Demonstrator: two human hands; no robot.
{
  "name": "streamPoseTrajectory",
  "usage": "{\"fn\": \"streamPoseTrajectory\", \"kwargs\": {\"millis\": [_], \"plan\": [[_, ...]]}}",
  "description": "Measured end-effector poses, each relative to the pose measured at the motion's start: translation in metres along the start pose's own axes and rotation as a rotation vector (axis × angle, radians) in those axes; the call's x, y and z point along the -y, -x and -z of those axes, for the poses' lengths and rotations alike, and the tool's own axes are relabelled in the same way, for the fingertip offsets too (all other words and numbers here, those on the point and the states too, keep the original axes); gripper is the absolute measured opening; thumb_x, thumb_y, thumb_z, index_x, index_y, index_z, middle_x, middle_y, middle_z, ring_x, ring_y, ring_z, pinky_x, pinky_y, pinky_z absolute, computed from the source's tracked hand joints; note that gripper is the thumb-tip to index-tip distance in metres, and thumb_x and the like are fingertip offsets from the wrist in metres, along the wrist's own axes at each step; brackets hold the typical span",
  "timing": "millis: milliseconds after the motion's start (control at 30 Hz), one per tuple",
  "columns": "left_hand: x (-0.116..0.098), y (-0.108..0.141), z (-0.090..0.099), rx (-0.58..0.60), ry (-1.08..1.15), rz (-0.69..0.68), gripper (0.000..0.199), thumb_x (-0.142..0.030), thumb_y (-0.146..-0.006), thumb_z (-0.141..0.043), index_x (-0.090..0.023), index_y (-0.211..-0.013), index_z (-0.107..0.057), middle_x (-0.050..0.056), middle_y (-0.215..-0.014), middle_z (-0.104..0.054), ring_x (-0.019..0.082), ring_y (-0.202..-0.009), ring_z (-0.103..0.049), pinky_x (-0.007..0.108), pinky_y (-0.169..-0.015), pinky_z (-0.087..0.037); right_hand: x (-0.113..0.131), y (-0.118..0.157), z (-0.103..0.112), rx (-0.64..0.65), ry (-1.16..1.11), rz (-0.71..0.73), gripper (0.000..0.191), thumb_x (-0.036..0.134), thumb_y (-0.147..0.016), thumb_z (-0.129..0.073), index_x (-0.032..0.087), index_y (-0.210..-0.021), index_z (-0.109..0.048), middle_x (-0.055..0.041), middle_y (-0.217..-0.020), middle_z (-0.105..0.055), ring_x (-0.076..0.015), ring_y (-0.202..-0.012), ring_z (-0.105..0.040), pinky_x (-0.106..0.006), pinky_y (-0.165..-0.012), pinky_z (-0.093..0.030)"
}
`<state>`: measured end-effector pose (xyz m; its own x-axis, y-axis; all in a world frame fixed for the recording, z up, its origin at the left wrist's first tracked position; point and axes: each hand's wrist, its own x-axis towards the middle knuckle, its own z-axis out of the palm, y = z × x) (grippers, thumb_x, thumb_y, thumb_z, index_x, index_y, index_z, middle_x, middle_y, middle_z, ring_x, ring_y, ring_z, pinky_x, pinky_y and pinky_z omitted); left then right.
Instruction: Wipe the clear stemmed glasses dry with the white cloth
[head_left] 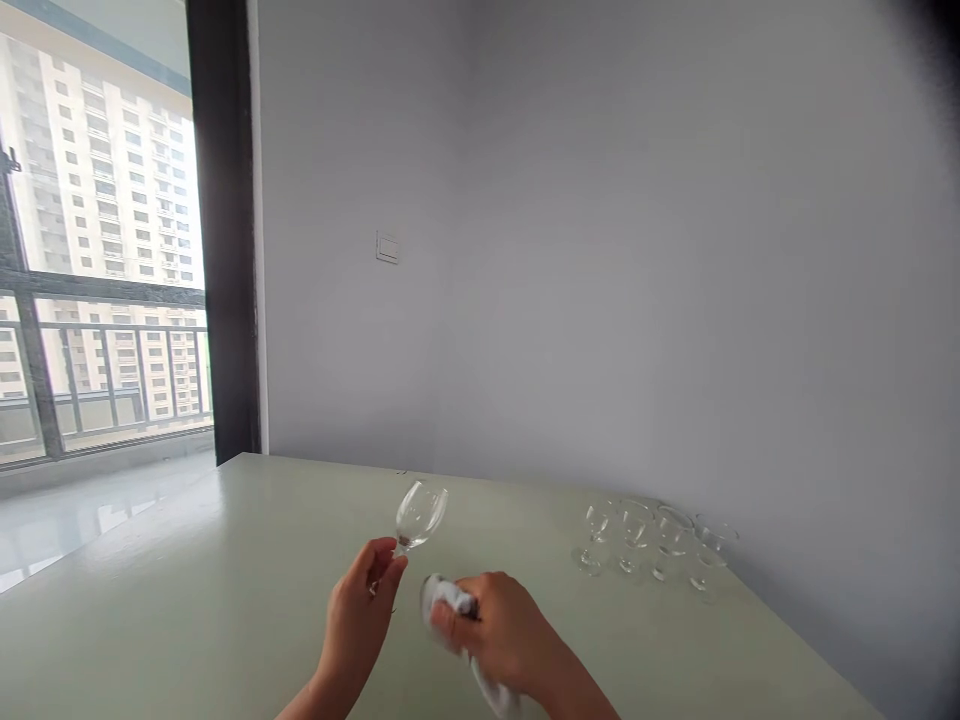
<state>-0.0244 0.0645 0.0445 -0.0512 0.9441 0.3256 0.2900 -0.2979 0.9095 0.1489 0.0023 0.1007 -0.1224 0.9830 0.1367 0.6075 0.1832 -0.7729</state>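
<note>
A clear stemmed wine glass is tilted slightly to the right above the table. My left hand pinches its stem just under the bowl; the foot is mostly hidden by the fingers. To the right and lower, my right hand is closed around a white cloth, part of which bunches out past the thumb and part hangs below the palm. Motion smears this hand and the cloth a little. A small gap separates the cloth from the glass bowl.
Several clear stemmed glasses stand in a group at the table's right, near the wall. The pale green table reaches back to grey walls with a light switch. A window is at left.
</note>
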Motion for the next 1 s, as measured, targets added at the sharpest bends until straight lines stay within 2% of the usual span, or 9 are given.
{"fn": "streamPoseTrajectory", "kwargs": {"millis": [167, 300, 400, 500, 633, 700, 800, 900, 1000], "plan": [[-0.007, 0.002, -0.002, 0.111, 0.387, 0.050, 0.029, -0.049, -0.073, -0.061, -0.022, -0.071, -0.050, -0.005, -0.061, -0.051, 0.013, -0.060, -0.050, 0.024, -0.061, -0.042, -0.025, -0.020, 0.008, -0.329, -0.515, -0.111, 0.047, 0.063, -0.078, -0.046, 0.022, -0.058, -0.033, 0.0062, -0.056, -0.024, -0.0098, -0.051, -0.025, -0.025, -0.048, -0.024], [-0.014, 0.020, -0.021, 0.349, 0.717, 0.181, 0.030, -0.046, -0.071, -0.066, -0.022, -0.071, -0.049, -0.006, -0.052, -0.049, 0.010, -0.050, -0.048, 0.023, -0.055, -0.040, -0.022, -0.025, -0.001, -0.491, -0.938, -0.238, 0.043, 0.063, -0.075, -0.052, 0.021, -0.066, -0.047, 0.0032, -0.059, -0.044, -0.0113, -0.052, -0.038, -0.025, -0.050, -0.033], [-0.018, 0.031, -0.032, 0.433, 0.961, 0.373, 0.029, -0.043, -0.069, -0.070, -0.023, -0.083, -0.053, -0.008, -0.054, -0.048, 0.006, -0.043, -0.039, 0.025, -0.054, -0.041, -0.016, -0.023, -0.017, -0.466, -1.158, -0.243, 0.042, 0.061, -0.073, -0.058, 0.019, -0.070, -0.054, 0.0019, -0.057, -0.052, -0.0115, -0.049, -0.043, -0.025, -0.047, -0.035], [-0.019, 0.032, -0.032, 0.373, 1.035, 0.511, 0.039, -0.037, -0.067, -0.073, -0.023, -0.098, -0.055, -0.004, -0.071, -0.057, 0.005, -0.049, -0.045, 0.022, -0.053, -0.041, -0.013, -0.023, -0.036, -0.341, -1.314, -0.208, 0.044, 0.061, -0.070, -0.060, 0.018, -0.078, -0.057, 0.0012, -0.056, -0.055, -0.0139, -0.050, -0.050, -0.026, -0.047, -0.037], [-0.020, 0.026, -0.026, 0.330, 1.046, 0.591, 0.051, -0.037, -0.069, -0.072, -0.028, -0.114, -0.051, -0.003, -0.075, -0.060, 0.009, -0.058, -0.053, 0.019, -0.052, -0.039, -0.014, -0.021, -0.055, -0.325, -1.210, -0.164, 0.047, 0.058, -0.065, -0.067, 0.015, -0.081, -0.060, -0.0021, -0.063, -0.061, -0.0179, -0.061, -0.057, -0.027, -0.053, -0.041], [-0.020, 0.025, -0.024, 0.363, 1.052, 0.582, 0.046, -0.038, -0.071, -0.070, -0.030, -0.113, -0.053, -0.002, -0.075, -0.061, 0.011, -0.063, -0.056, 0.020, -0.055, -0.041, -0.018, -0.021, -0.063, -0.314, -1.094, -0.089, 0.045, 0.057, -0.068, -0.066, 0.013, -0.080, -0.062, -0.0034, -0.066, -0.062, -0.0184, -0.067, -0.057, -0.028, -0.059, -0.043], [-0.016, 0.023, -0.025, 0.407, 1.056, 0.553, 0.040, -0.037, -0.073, -0.067, -0.029, -0.111, -0.056, 0.001, -0.088, -0.064, 0.015, -0.075, -0.060, 0.022, -0.061, -0.043, -0.029, -0.024, -0.073, -0.290, -0.967, -0.007, 0.043, 0.055, -0.072, -0.063, 0.013, -0.080, -0.063, -0.0049, -0.071, -0.063, -0.0182, -0.071, -0.057, -0.028, -0.065, -0.043], [-0.009, 0.018, -0.025, 0.412, 0.941, 0.537, 0.047, -0.040, -0.072, -0.067, -0.030, -0.116, -0.053, 0.003, -0.097, -0.064, 0.018, -0.081, -0.061, 0.025, -0.063, -0.043, -0.040, -0.029, -0.076, -0.292, -0.909, -0.014, 0.047, 0.057, -0.069, -0.064, 0.012, -0.082, -0.063, -0.0062, -0.072, -0.064, -0.0186, -0.070, -0.057, -0.029, -0.066, -0.043], [-0.008, 0.012, -0.020, 0.323, 0.772, 0.485, 0.058, -0.036, -0.065, -0.075, -0.029, -0.118, -0.053, 0.005, -0.107, -0.062, 0.021, -0.090, -0.059, 0.028, -0.070, -0.043, -0.040, -0.030, -0.070, -0.266, -0.832, -0.014, 0.046, 0.056, -0.068, -0.063, 0.012, -0.080, -0.063, -0.0052, -0.068, -0.062, -0.0178, -0.065, -0.055, -0.030, -0.064, -0.043]]}}
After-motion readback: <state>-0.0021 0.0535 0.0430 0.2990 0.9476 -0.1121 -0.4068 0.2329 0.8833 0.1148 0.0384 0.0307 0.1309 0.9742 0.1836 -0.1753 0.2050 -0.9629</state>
